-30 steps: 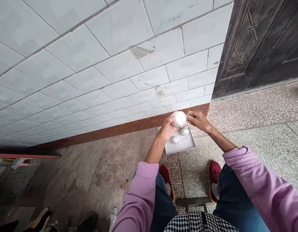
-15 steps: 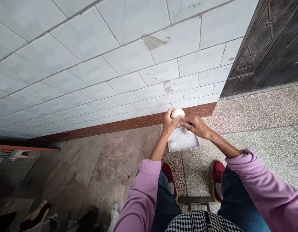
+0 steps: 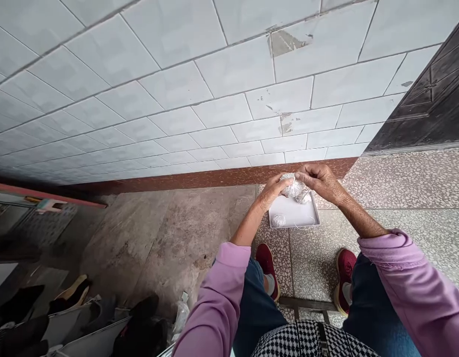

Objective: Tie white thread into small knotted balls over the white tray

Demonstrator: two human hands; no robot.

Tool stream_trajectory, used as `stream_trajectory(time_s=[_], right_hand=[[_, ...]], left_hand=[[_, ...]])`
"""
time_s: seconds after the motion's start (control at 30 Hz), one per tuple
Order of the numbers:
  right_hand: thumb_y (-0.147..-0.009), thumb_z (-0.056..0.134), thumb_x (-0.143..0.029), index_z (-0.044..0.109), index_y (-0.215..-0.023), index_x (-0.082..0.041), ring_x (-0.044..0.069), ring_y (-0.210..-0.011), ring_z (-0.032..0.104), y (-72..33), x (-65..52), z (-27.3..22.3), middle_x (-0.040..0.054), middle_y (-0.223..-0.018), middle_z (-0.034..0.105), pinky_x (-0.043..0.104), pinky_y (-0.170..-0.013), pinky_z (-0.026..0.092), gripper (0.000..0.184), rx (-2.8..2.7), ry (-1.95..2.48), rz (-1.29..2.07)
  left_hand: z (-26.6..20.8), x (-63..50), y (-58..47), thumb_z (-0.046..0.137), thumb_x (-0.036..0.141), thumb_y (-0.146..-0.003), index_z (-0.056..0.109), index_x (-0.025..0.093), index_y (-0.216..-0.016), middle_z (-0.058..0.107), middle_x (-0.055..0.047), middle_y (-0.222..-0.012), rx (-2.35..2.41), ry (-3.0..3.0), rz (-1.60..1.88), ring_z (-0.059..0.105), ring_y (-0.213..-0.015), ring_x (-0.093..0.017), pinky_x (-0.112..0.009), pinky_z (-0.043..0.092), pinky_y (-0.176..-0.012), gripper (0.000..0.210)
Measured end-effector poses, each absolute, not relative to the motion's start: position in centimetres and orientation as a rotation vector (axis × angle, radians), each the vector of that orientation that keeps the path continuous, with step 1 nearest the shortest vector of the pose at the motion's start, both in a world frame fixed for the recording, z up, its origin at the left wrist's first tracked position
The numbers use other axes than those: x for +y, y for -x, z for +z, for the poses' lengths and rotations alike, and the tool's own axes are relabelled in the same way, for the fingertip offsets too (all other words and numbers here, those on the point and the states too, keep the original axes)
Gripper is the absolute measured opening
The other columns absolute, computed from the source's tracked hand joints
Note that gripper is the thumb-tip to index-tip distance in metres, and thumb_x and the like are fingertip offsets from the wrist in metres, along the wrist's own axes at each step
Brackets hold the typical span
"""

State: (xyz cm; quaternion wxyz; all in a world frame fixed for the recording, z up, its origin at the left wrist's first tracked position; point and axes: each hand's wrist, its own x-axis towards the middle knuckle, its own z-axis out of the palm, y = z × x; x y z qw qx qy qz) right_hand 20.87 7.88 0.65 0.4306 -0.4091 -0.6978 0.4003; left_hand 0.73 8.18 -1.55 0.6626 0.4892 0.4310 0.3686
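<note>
My left hand (image 3: pixel 271 192) is wrapped round a ball of white string (image 3: pixel 294 189), held above a shallow white box lid or tray (image 3: pixel 294 212). At the ball's upper right, my right hand (image 3: pixel 323 183) is closed in a pinch on a strand of the string; the strand itself is hardly visible between the fingers. A smaller white string ball (image 3: pixel 279 220) lies in the tray's front left corner. Another ball (image 3: pixel 304 197) shows partly behind the held one. A loose end of string (image 3: pixel 305 227) trails over the tray's front edge.
A white tiled wall (image 3: pixel 236 106) with a red-brown base strip rises just beyond the tray. My shoes (image 3: pixel 268 263) stand on the speckled floor either side. Several shoes (image 3: pixel 71 292) lie at lower left, near a clear plastic bag (image 3: pixel 181 315). A dark door (image 3: pixel 433 99) is at right.
The held ball has turned, now showing strands gathered at a centre. My right hand has risen from below the ball to its upper right. The view has shifted left.
</note>
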Motion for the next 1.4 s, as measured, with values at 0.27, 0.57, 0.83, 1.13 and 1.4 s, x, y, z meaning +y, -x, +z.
stream_trajectory(time_s=[0.27,0.57,0.83,1.13,1.4], right_hand=[[-0.094,0.069,-0.076,0.043,-0.066,-0.022,0.013,-0.063,0.034,-21.6,7.9,0.2,-0.0030,-0.065,0.039,0.030,-0.058,0.030,0.066,-1.668,0.979,1.024],[-0.096,0.070,-0.061,0.049,-0.069,-0.022,0.012,-0.062,0.036,-23.3,8.5,-0.8,-0.0034,-0.065,0.041,0.030,-0.058,0.029,0.052,-1.637,1.017,1.049],[-0.091,0.077,-0.056,0.064,-0.080,-0.019,0.012,-0.062,0.038,-24.4,9.5,-2.2,-0.0028,-0.067,0.046,0.030,-0.059,0.030,0.041,-1.594,1.074,1.055],[-0.096,0.064,-0.049,0.061,-0.077,-0.019,0.013,-0.059,0.043,-22.9,9.9,-3.0,-0.0018,-0.063,0.051,0.030,-0.058,0.033,0.035,-1.649,1.106,1.057],[-0.095,0.058,-0.028,0.050,-0.068,-0.021,0.016,-0.062,0.049,-21.4,8.8,-2.8,0.0001,-0.063,0.055,0.032,-0.066,0.034,0.029,-1.917,1.146,0.884]], left_hand=[[-1.6,7.9,-1.7,0.083,0.056,-0.072,0.073,0.020,-0.105,0.069,-0.003,-0.095,0.908,-1.086,0.767,0.063,-0.085,-0.016,-0.027,0.050,-0.078,0.050],[-2.8,8.4,-2.9,0.089,0.056,-0.073,0.073,0.018,-0.111,0.067,-0.004,-0.095,0.861,-1.235,0.753,0.060,-0.083,-0.016,-0.027,0.048,-0.076,0.056],[-1.6,8.0,-3.3,0.090,0.039,-0.058,0.073,0.021,-0.112,0.070,-0.003,-0.095,0.881,-1.030,0.795,0.064,-0.084,-0.018,-0.028,0.050,-0.075,0.060],[-0.9,7.7,-2.2,0.090,0.044,-0.059,0.068,0.019,-0.110,0.073,-0.011,-0.114,0.796,-0.849,0.928,0.070,-0.112,-0.028,-0.038,0.058,-0.093,0.061],[-1.9,8.9,-1.4,0.092,0.048,-0.059,0.060,0.023,-0.112,0.071,-0.007,-0.117,0.875,-0.824,1.095,0.068,-0.116,-0.025,-0.039,0.057,-0.094,0.067]])
